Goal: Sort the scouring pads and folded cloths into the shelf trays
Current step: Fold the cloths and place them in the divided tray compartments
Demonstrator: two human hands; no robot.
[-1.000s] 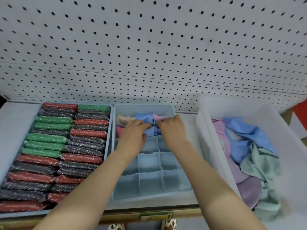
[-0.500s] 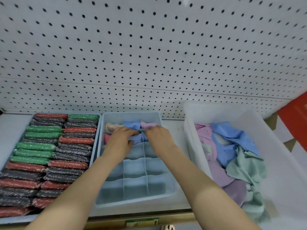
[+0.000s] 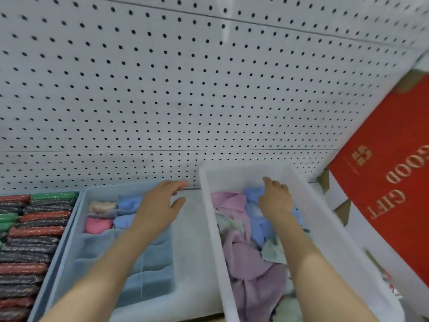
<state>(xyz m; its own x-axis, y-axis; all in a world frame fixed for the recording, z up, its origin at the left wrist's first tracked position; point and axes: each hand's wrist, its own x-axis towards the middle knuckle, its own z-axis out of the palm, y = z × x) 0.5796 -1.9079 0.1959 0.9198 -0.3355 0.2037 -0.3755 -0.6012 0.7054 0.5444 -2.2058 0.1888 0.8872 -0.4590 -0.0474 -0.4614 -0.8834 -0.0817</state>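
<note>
1. At the far left of the shelf, a grey-blue tray [image 3: 77,206] holds scouring pads [image 3: 39,227] packed in rows on edge, red, green and dark grey, each with a glittery sheen.
2. Just right of it sits a divided organiser tray [image 3: 185,270] with soft fabric partitions.
3. Its far compartments hold folded cloths: a cream cloth [image 3: 102,206] at far left, a pink cloth [image 3: 98,225] just nearer, and two blue cloths [image 3: 128,202] beside them.
4. The nearer compartments of this tray show only their partitions.
5. The left hand [image 3: 157,206] hovers over the far right part of the organiser tray, palm down, its fingers [image 3: 177,184] spread wide and relaxed, holding nothing.
6. Whether the hand touches the tray's far rim cannot be told through the blur.
7. To the right, a translucent white bin [image 3: 210,205] stands just beside the organiser tray, angled slightly.
8. Inside it lies a loose heap of unfolded cloths [image 3: 248,261] in lilac, blue and pale green.
9. The right hand [image 3: 275,198] reaches down onto the far part of this heap, resting on a blue cloth.
10. Its fingers point away and appear loosely curled; whether they pinch the cloth cannot be told.
11. At the far right, a red box [image 3: 390,173] printed "GOOD GIFT" leans beside the bin.
12. Behind everything rises a white pegboard [image 3: 185,89].
</note>
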